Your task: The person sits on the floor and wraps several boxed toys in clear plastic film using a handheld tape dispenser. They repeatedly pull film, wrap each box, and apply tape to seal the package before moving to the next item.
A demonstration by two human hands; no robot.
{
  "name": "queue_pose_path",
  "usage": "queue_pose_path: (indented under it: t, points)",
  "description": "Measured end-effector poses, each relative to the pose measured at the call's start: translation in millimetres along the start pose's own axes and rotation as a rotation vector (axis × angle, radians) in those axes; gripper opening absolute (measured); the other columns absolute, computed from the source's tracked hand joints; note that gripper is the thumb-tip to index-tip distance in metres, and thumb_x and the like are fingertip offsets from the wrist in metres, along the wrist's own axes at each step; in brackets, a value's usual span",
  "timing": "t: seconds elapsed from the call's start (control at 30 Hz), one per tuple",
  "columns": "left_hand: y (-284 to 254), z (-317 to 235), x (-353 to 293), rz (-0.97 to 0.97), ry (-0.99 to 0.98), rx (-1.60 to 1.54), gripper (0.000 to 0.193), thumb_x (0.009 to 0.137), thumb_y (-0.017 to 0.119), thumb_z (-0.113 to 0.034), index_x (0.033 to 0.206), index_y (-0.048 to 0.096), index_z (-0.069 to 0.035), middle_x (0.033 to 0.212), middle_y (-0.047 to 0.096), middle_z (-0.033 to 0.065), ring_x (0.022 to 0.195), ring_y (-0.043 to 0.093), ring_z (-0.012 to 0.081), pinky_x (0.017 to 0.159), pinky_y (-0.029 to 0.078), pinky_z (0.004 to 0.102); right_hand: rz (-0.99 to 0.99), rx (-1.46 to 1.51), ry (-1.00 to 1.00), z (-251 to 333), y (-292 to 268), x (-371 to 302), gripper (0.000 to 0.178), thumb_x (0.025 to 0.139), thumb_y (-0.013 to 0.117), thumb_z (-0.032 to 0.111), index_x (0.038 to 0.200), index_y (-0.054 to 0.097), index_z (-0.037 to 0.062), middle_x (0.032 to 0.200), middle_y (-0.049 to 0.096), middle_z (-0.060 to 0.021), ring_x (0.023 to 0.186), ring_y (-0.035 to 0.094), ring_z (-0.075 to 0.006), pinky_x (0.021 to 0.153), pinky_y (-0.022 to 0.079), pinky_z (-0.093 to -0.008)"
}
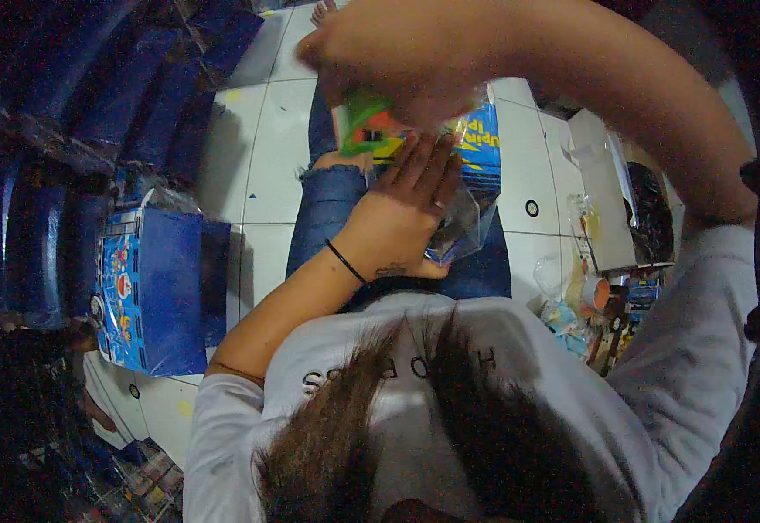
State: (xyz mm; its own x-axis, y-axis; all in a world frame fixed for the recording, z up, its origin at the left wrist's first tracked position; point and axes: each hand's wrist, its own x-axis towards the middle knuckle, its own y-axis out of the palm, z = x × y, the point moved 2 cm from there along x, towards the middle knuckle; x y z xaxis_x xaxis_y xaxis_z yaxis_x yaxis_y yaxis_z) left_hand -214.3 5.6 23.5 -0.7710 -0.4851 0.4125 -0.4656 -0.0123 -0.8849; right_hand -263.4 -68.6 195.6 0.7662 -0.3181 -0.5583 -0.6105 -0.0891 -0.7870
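On my lap, over my jeans, lies a blue and yellow printed box (483, 148) with clear plastic film (471, 222) around its near end. My left hand (410, 205) rests flat on the box and film, fingers stretched out and close together. Above it my right hand (397, 65) reaches across from the right, bent at the elbow and smeared by motion. Its fingers look curled; what they hold is hidden. A bright green curved strip (362, 122) shows just under the right hand, too blurred to name. The right hand and forearm cover the far part of the box.
To my left a plastic-wrapped blue box (170, 292) stands on the white tiled floor (266, 192). Dark blue wrapped packages (83, 96) are piled beyond it. At right are a white carton (602, 187), a roll of tape (595, 294) and crumpled plastic (563, 322).
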Motion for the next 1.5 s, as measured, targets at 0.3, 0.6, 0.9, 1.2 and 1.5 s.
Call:
queue_pose_path:
  t: [0.3, 0.6, 0.9, 1.2, 1.5]
  points:
    - [0, 5, -10, -0.067, 0.007, -0.145, 0.109, 0.041, 0.083, -0.038, 0.132, 0.04, 0.006, 0.14, 0.037, 0.0254, 0.132, 0.033, 0.042, 0.111, 0.027, 0.0462, -0.584, 0.287, 0.494, 47, 184, -184, 0.068, 0.057, 0.068, 0.007, 0.125, 0.058, 0.0146, 0.123, 0.054, -0.0174, 0.102, 0.058, -0.0364, 0.088, 0.048, -0.0413]
    - [-14, 20, -30, -0.149, 0.068, 0.023, 0.099, 0.048, 0.076, -0.06, 0.125, 0.051, -0.003, 0.12, 0.05, 0.0149, 0.122, 0.041, 0.0344, 0.102, 0.029, 0.0479, 0.115, 0.63, 0.691, 59, 347, -108, 0.046, 0.066, 0.071, 0.02, 0.111, 0.065, 0.0112, 0.11, 0.057, -0.0122, 0.096, 0.059, -0.0344, 0.082, 0.05, -0.0435]
    - [15, 39, -24, -0.497, -0.449, -0.919, 0.114, 0.071, 0.04, -0.083, 0.147, 0.016, -0.001, 0.146, 0.029, 0.0234, 0.136, 0.028, 0.0357, 0.111, 0.01, 0.047, -0.883, 1.004, 1.428, 91, 463, -59, 0.059, 0.08, 0.066, 0.027, 0.133, 0.048, 0.0095, 0.134, 0.046, -0.015, 0.125, 0.044, -0.0287, 0.105, 0.034, -0.0359]
    - [38, 52, -12, -0.63, -0.618, -1.393, 0.085, 0.09, 0.029, -0.065, 0.15, 0.006, -0.008, 0.157, 0.007, 0.0078, 0.143, 0.012, 0.0239, 0.115, 0.013, 0.0385, -1.525, 2.263, 0.538, 37, 299, 45, 0.064, 0.099, 0.024, 0.049, 0.149, 0.018, 0.0095, 0.153, 0.018, -0.0116, 0.141, 0.018, -0.024, 0.114, 0.013, -0.0355]
    - [-2, 57, 131, 0.286, 0.795, -0.047, 0.028, 0.091, 0.05, -0.025, 0.11, 0.061, -0.008, 0.109, 0.06, 0.0153, 0.112, 0.051, 0.0361, 0.105, 0.034, 0.043, -1.649, 2.036, 0.847, 81, 296, 9, 0.063, 0.098, 0.034, 0.044, 0.147, 0.022, 0.0062, 0.145, 0.033, -0.0137, 0.132, 0.033, -0.0245, 0.108, 0.028, -0.0352]
